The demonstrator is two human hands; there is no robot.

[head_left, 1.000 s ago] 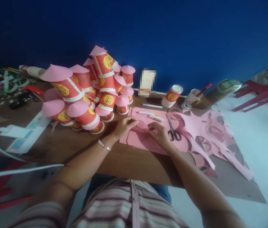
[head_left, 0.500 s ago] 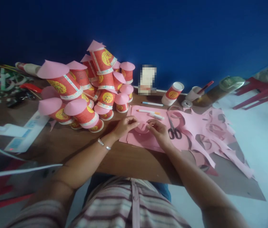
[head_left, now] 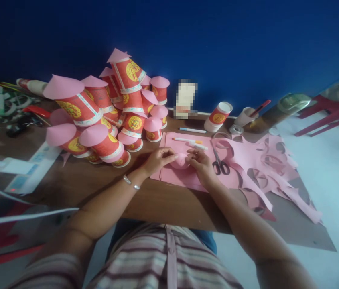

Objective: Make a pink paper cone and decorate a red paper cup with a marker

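Observation:
Between my two hands is a small pink paper disc [head_left: 180, 161], bent toward a cone, with a cut or fold line running to its middle. My left hand [head_left: 158, 161] pinches its left edge between thumb and fingers. At the right edge, my right hand [head_left: 199, 163] pinches the paper the same way. Under both hands lie pink paper sheets [head_left: 169, 178]. Black-handled scissors [head_left: 221, 167] rest just right of my right hand. An orange-tipped marker [head_left: 187, 140] and a white marker [head_left: 198, 146] lie on the sheets beyond the disc.
Many red paper cups with pink cone tops [head_left: 100, 141] are piled at the left. Pink offcuts [head_left: 262, 160] spread over the right side. A cup [head_left: 219, 117], a tape roll [head_left: 236, 129] and a jar [head_left: 277, 112] stand at the back; a power strip [head_left: 33, 166] lies left.
The edges of the pink disc have been drawn together, so it looks more closed and cone-like. Both hands stay pinched on it; the view has shifted slightly.

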